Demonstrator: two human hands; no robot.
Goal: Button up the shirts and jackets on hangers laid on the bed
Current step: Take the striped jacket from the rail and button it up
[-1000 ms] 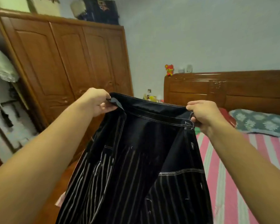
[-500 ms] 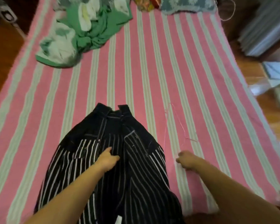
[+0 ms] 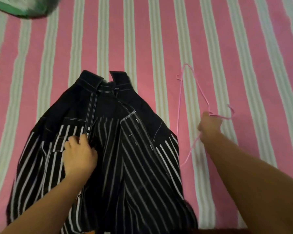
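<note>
A dark shirt with white stripes (image 3: 139,149) lies face up on the pink and white striped bed (image 3: 159,39), collar pointing away from me, its front unbuttoned and partly open. My left hand (image 3: 79,154) rests on the shirt's left front panel beside the button placket, fingers curled against the cloth. A thin pink wire hanger (image 3: 188,100) lies on the bed to the right of the shirt. My right hand (image 3: 209,124) grips the hanger near the base of its hook.
A green and white bundle of cloth (image 3: 24,5) lies at the far left top corner of the bed. Striped sheet stretches beyond the shirt's collar and to the right of the hanger.
I held the shirt up in the air by its collar a second ago; it now lies flat on the bed. My right hand has reached right and taken hold of the pink hanger.
</note>
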